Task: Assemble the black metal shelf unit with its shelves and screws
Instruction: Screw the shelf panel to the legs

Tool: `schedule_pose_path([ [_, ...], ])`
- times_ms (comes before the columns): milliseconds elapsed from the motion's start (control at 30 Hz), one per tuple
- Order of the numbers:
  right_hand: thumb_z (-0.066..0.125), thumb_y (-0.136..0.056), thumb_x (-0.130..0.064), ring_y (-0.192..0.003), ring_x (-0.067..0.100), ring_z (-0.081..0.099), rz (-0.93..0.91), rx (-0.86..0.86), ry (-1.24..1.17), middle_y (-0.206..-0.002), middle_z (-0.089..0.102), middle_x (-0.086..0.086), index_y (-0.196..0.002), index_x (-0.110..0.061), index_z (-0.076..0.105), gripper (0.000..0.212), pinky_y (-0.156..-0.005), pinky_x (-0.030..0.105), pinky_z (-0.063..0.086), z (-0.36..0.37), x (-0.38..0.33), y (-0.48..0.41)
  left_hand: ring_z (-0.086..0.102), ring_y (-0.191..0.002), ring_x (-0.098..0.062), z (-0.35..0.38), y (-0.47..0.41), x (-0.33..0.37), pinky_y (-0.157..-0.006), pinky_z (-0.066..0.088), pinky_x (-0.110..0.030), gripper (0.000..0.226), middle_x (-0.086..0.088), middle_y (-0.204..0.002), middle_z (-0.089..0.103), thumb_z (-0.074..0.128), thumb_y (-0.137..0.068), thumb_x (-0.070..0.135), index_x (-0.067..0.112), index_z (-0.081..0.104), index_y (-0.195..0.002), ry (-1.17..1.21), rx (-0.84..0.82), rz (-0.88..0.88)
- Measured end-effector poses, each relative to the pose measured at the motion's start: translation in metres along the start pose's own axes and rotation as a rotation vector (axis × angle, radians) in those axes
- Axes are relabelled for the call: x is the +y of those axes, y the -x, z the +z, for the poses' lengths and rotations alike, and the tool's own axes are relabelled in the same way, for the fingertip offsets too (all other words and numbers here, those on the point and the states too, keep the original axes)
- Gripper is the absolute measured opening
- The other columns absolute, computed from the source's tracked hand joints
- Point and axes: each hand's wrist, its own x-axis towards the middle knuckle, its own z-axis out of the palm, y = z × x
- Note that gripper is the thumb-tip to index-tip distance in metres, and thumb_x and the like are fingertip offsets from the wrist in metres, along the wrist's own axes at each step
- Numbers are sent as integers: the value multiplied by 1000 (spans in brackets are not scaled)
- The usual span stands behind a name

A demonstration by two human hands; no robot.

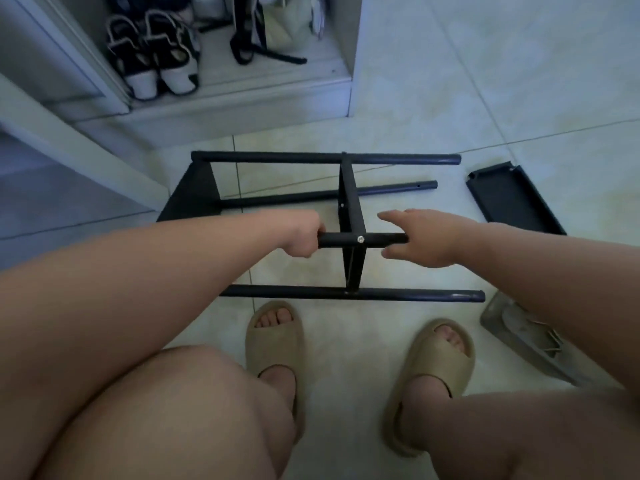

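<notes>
The black metal shelf unit [325,158] lies on its side on the tiled floor, with several long tubes running left to right. One shelf [194,195] closes its left end and a second shelf [350,202] stands across the middle. A silver screw [361,239] shows on the raised near tube [381,238]. My left hand [303,233] grips that tube left of the screw. My right hand [420,237] is at the tube's right end with fingers and thumb spread, the palm touching the tube's tip. A loose black shelf [512,199] lies on the floor to the right.
A clear plastic bag with small hardware [530,341] lies on the floor at the right, partly under my right forearm. My feet in beige slippers [275,344] are just in front of the frame. A white cabinet with shoes [156,57] stands behind it, its door open at the left.
</notes>
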Motion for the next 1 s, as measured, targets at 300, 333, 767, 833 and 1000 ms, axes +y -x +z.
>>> schedule_pose_path([
  [300, 47, -100, -59, -157, 22, 4, 25, 203, 49, -170, 10, -3, -162, -35, 5, 78, -125, 52, 3, -18, 2, 39, 62, -103, -34, -23, 38, 27, -82, 51, -35, 21, -11, -112, 64, 48, -89, 7, 15, 63, -103, 56, 339, -80],
  [333, 46, -100, -59, -157, 22, 1, 27, 218, 46, -170, 8, -2, -162, -36, 5, 79, -125, 54, 1, -18, 1, 39, 61, -101, -35, -19, 39, 26, -86, 52, -39, 18, -11, -109, 62, 48, -87, 6, 18, 60, -93, 86, 369, -83],
  [767, 28, -102, -62, -156, 28, -11, 37, 496, 70, -171, -6, 2, -162, -30, -2, 75, -124, 55, -7, -25, -3, -19, 40, -119, -31, -28, -1, -10, -111, 9, -73, 56, -3, -121, 47, 41, -86, -8, 30, 50, -125, 128, 692, -144],
  [833, 25, -103, -62, -156, 28, -12, 37, 547, 88, -171, -7, 2, -162, -29, -2, 73, -124, 56, -8, -33, -2, -39, 39, -120, -31, -37, -16, -18, -112, 7, -75, 51, -3, -118, 47, 42, -90, -5, 30, 48, -125, 135, 748, -144],
  [1000, 17, -103, -63, -156, 26, -15, 27, 559, 68, -171, -8, 0, -162, -31, -1, 70, -123, 55, -12, -63, 1, -90, 38, -125, -30, -60, -54, -39, -111, 6, -76, 37, -3, -126, 49, 47, -99, 7, 33, 48, -124, 160, 835, -204],
])
